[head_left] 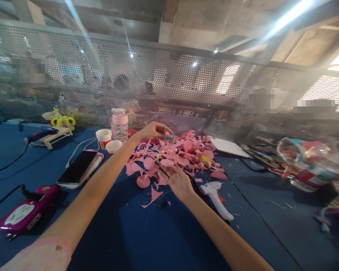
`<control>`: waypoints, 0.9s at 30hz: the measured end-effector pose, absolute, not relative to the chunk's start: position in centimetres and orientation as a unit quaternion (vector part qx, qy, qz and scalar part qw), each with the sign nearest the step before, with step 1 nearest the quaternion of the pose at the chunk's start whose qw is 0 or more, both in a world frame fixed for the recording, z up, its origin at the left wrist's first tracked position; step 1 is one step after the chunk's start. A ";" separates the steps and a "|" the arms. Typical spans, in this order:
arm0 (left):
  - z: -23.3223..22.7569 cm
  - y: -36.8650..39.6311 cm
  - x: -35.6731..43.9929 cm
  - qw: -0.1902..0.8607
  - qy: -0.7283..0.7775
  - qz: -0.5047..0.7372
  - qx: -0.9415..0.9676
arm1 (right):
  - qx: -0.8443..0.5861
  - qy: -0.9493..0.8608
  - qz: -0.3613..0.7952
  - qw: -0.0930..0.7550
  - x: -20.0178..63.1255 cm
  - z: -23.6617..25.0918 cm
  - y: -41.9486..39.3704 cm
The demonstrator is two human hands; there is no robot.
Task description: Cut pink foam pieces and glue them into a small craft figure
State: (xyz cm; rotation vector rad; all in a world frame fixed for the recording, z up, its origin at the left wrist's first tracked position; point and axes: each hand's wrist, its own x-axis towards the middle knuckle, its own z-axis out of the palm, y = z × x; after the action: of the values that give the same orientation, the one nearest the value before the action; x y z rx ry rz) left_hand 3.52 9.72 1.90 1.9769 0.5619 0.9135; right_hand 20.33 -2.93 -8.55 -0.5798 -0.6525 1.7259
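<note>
A heap of pink paper scraps and cut-out circles (183, 152) lies on the blue table (158, 233). My left hand (154, 130) hovers above the heap's far left side, fingers pinched on a small teal and pink piece (169, 136). My right hand (177, 180) rests at the heap's near edge, fingers spread among the scraps; a thin dark stick lies by its fingertips. Whether it holds anything I cannot tell.
A white glue gun (214, 194) lies right of my right hand. A phone (77, 169), two paper cups (104, 136), a pink-lidded jar (120, 122) and a magenta power strip (25, 212) sit left. Clear containers (307, 158) crowd the right. A perforated metal screen (186, 86) stands behind.
</note>
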 end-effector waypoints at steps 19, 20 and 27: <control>0.5 12.5 0.2 0.230 0.369 0.330 0.838 | -0.252 -0.303 0.735 0.551 20.6 -7.8 -3.2; 0.0 12.8 0.0 0.231 0.375 0.324 0.837 | -0.250 -0.304 0.736 0.550 20.7 -7.8 -3.2; -1.6 14.4 -0.7 0.224 0.378 0.313 0.842 | -0.240 -0.312 0.744 0.540 20.8 -7.7 -3.2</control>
State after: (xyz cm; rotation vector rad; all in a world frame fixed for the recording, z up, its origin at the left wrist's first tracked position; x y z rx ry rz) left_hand -0.73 14.36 -1.62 2.3236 1.0418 0.8647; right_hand 20.75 -3.22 -7.71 -0.5706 -0.7419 1.7686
